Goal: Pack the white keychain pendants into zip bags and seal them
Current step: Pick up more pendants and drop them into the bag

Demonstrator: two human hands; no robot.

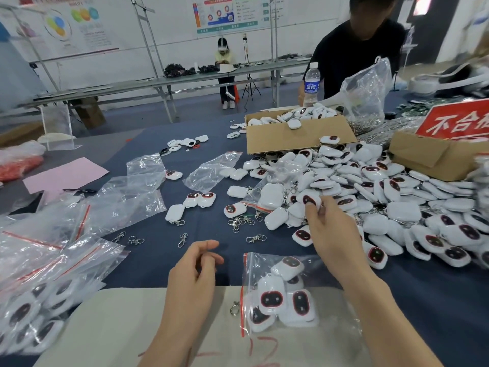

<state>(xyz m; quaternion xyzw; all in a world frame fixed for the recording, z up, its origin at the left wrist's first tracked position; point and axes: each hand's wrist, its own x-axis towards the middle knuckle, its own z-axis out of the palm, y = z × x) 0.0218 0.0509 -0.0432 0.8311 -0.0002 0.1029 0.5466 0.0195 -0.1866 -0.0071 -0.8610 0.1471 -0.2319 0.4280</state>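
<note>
White keychain pendants lie in a large loose heap on the right half of the dark blue table, spilling from an open cardboard box behind the heap. Going left to right:

Far left edge: filled zip bags with red seal strips, stacked and overlapping. Behind them, empty clear bags lie flat and crumpled; a pink sheet sits further back.

Centre-left: a few single pendants and loose metal clasps scattered on the cloth, apart from one another.

Left hand: hovers just above the table's near edge, fingers loosely curled, grasping nothing.

Just right of it: one zip bag lies flat, partly on a beige board, with several pendants inside. Whether its red strip is sealed cannot be told.

Right hand: reaches into the near side of the heap, fingertips pinching one pendant, dark oval face up.

Back right: water bottle, a clear bag of metal parts, a red sign.
</note>
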